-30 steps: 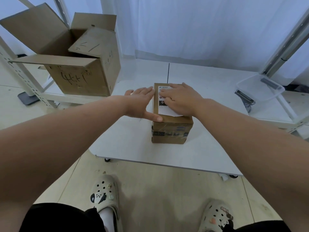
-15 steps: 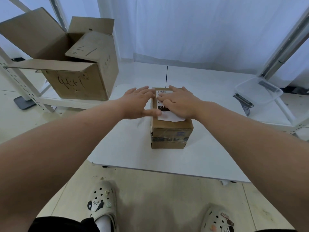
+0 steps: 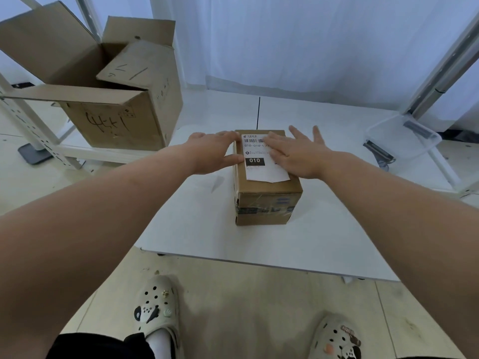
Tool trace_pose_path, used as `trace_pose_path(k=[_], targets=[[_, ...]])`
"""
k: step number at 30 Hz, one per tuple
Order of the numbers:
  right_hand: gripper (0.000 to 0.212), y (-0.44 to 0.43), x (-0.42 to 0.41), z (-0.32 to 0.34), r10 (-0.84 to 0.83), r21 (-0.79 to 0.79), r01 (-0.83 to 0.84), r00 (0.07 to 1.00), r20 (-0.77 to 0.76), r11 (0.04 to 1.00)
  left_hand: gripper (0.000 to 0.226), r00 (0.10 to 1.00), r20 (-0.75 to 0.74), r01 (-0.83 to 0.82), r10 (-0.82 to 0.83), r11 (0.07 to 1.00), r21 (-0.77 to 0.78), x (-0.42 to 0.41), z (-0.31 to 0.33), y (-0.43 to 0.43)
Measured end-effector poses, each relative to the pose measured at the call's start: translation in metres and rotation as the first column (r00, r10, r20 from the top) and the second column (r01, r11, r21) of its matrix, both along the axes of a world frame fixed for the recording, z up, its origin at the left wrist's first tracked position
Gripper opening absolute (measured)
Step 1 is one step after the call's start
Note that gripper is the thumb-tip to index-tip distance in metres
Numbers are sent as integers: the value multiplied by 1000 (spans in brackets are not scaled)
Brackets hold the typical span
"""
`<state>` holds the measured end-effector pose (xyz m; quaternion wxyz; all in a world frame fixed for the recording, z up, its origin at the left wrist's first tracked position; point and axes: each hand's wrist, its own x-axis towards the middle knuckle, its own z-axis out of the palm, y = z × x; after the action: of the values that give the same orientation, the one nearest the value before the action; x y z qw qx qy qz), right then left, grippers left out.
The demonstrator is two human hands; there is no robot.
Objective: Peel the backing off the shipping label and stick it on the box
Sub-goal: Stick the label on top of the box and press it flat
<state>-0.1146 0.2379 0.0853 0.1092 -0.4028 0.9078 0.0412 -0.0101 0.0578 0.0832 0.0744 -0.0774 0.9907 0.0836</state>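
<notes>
lying flat on top of the small cardboard box [image 3: 267,203], the white shipping label [image 3: 260,168] shows a barcode at its far end, a row of digits below it and a black block reading "010". its near edge is cut unevenly and stops short of the box's near rim. the right grip [image 3: 298,156], a bare hand, rests palm down on the right part of the label, its fingers straight and spread and curled round nothing, covering the barcode's right end. the left grip [image 3: 212,156] is also flat and relaxed, holding nothing. it lies against the box's left top edge, with the thumb touching that edge just beside the black block. clear tape crosses the box's front face over blue print. the box stands on a low white counter [image 3: 197,224], near its middle. on a white metal shelf [image 3: 108,154] to the left sits a large open carton [image 3: 116,120] with handwriting on its front. a clear plastic tub [image 3: 407,138] sits well apart to the right. a white curtain [image 3: 285,42] hangs behind. below, two pale clogs [image 3: 156,304] with animal charms stand on the beige floor [image 3: 246,307].
</notes>
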Motion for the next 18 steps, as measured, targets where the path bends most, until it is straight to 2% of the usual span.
trace_pose_path(k=[4, 9, 15, 18], targets=[[53, -4, 5, 1, -9, 8, 9, 999, -47, 1000, 59, 999, 45, 14, -14, 1000, -5, -3, -4, -1], [54, -21, 21, -6, 83, -46, -82, 996, 32, 996, 59, 997, 64, 35, -32, 998, -47, -3, -5, -3], [52, 17, -4, -1, -50, 0, 50, 999, 6, 999, 57, 999, 32, 8, -7, 999, -33, -4, -8, -1], [53, 10, -1, 1, -52, 9, 52, 999, -15, 999, 55, 999, 35, -9, 9, 1000, 4, -2, -8, 2]])
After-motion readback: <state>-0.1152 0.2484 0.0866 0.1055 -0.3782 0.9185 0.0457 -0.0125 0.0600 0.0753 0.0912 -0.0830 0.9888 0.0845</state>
